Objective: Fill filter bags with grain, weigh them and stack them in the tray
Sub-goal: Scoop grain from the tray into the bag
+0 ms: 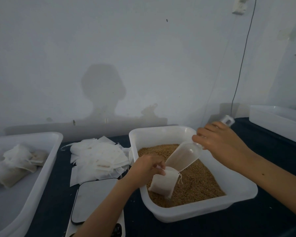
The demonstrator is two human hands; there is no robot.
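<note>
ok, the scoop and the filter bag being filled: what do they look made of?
Scoop: looks like clear, smooth plastic; you can see through its walls to the grain. Filter bag: thin white, matte, probably non-woven fabric or filter paper; it holds a soft crease and has a drawstring at its mouth. The exact fibre can't be told.

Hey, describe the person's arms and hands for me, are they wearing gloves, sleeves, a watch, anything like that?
Both arms are bare as far as the view shows: no sleeves reach the forearms. The left hand and the right hand wear no gloves, and no rings, watch or bracelet show on either wrist. The nails look short and unpainted. There are no cables, straps or markings on either arm.
</note>
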